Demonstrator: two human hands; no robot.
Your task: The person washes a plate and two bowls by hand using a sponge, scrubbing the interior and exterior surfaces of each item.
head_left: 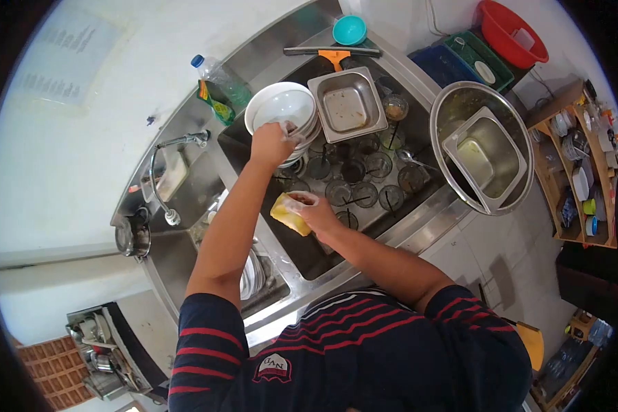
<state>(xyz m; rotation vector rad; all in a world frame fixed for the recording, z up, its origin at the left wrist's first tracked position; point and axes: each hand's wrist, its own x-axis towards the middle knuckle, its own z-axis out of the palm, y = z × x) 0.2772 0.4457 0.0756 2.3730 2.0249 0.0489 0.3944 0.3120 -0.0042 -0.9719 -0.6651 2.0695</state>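
My left hand [273,143] is closed on the rim of the top white bowl [276,103] in a stack at the sink's back left. Below it, my right hand [316,214] holds a yellow sponge [290,214], fingers wrapped round it. Clear plastic seems to cover part of the fingers on both hands. To the right of the bowls sits a steel food pan [347,103] with food residue. Several drinking glasses [353,170], some with black straws, crowd the sink, and a spoon [412,159] lies among them.
A large steel bowl [438,130] with another steel pan [486,158] stands on the right edge. The left basin holds stacked plates [253,278] near a hose faucet [163,185]. A squeegee [334,56], a turquoise bowl [349,30] and a plastic bottle [226,79] line the back.
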